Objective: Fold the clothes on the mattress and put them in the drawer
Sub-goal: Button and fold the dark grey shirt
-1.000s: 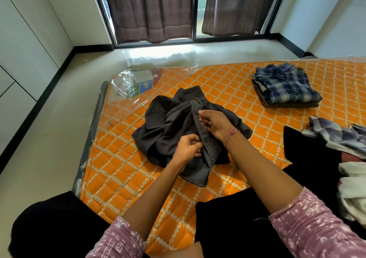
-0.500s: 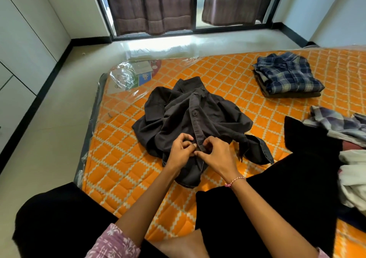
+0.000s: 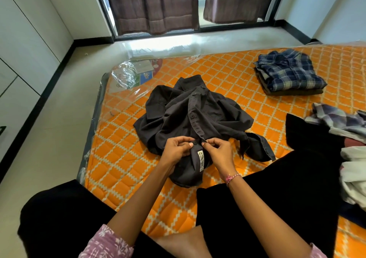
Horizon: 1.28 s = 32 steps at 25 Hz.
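A crumpled dark grey button shirt (image 3: 198, 117) lies in the middle of the orange quilted mattress (image 3: 122, 158), collar toward the window. My left hand (image 3: 177, 149) pinches the shirt's button placket from the left. My right hand (image 3: 217, 151) pinches the same placket from the right, fingertips almost touching the left ones. A white label shows on the placket just below them. A folded blue plaid shirt (image 3: 289, 72) sits on a small folded stack at the far right.
A heap of unfolded clothes (image 3: 348, 150), plaid and white, lies at the right edge beside a black garment (image 3: 309, 144). My legs in black trousers frame the near mattress. Bare floor, white cupboards (image 3: 17, 59) on the left, curtained window (image 3: 154, 6) ahead.
My right hand came down the placket from near the shirt's middle to meet the left hand lower down. A sleeve cuff has spread out to the right. The label now shows.
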Each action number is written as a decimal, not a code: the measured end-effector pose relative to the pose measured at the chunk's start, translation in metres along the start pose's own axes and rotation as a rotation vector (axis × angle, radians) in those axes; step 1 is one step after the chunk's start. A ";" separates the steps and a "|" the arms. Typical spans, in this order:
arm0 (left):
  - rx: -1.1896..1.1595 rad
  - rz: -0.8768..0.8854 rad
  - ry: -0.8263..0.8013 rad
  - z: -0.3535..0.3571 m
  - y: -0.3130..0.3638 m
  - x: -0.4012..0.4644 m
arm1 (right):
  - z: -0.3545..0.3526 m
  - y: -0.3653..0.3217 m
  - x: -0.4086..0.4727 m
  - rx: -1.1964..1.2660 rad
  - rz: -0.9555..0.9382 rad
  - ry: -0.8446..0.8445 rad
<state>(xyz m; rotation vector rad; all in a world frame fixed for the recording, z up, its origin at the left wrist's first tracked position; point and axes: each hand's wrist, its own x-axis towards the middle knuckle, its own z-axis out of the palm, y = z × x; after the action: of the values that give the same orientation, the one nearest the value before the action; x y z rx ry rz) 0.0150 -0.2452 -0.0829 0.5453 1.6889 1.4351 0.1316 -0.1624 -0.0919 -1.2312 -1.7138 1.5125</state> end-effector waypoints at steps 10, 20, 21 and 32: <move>0.130 0.109 0.156 0.011 -0.001 -0.014 | 0.007 -0.007 -0.008 -0.025 -0.066 0.010; 0.401 0.190 0.321 0.023 0.007 -0.020 | -0.002 -0.006 -0.012 -0.101 -0.168 -0.034; 0.371 0.181 0.309 0.024 0.008 -0.020 | -0.002 -0.006 -0.012 -0.089 -0.166 -0.032; 0.177 0.073 0.235 0.025 0.009 -0.005 | -0.008 -0.014 0.000 0.072 0.002 -0.099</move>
<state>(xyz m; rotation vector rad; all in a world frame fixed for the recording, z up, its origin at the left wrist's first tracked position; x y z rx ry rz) 0.0369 -0.2320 -0.0729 0.5568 2.0143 1.4546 0.1351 -0.1581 -0.0763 -1.1389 -1.7050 1.6464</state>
